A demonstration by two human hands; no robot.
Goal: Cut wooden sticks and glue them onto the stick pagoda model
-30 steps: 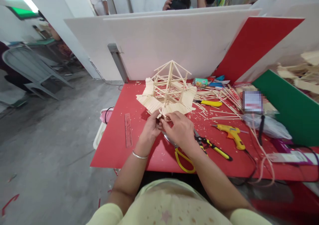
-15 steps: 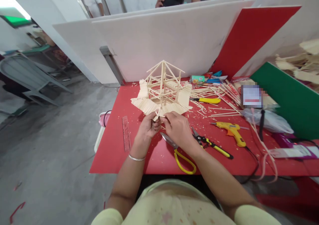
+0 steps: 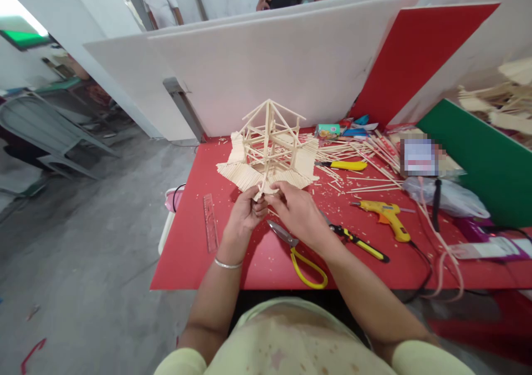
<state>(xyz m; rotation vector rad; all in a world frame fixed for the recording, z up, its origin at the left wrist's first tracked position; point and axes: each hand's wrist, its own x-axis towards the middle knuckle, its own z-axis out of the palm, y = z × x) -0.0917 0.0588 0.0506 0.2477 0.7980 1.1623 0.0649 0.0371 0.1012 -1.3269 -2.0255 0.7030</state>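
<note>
A pavilion-like model made of thin wooden sticks (image 3: 267,137) stands on the red tabletop, with an open frame above and flared slatted panels below. My left hand (image 3: 245,211) pinches its near corner between thumb and fingers. Close beside it, my right hand (image 3: 297,211) has its fingers closed at the same corner; its fingertips partly hide the contact, and any small piece there is too small to make out. Scissors with yellow handles (image 3: 293,256) lie just below my right hand. Yellow-and-black cutters (image 3: 366,247) are partly covered by that hand.
A yellow glue gun (image 3: 386,214) with its cord lies right, below a yellow knife (image 3: 348,165) and loose sticks (image 3: 374,178). At left is a clear ruler (image 3: 210,225). White boards (image 3: 270,65) stand behind the table; a green board (image 3: 482,164) leans at right. Other people are beyond.
My right hand has shifted slightly up and left, its fingers now closer over the model's near corner. The left hand stays pinched there. The view has shifted a little.
</note>
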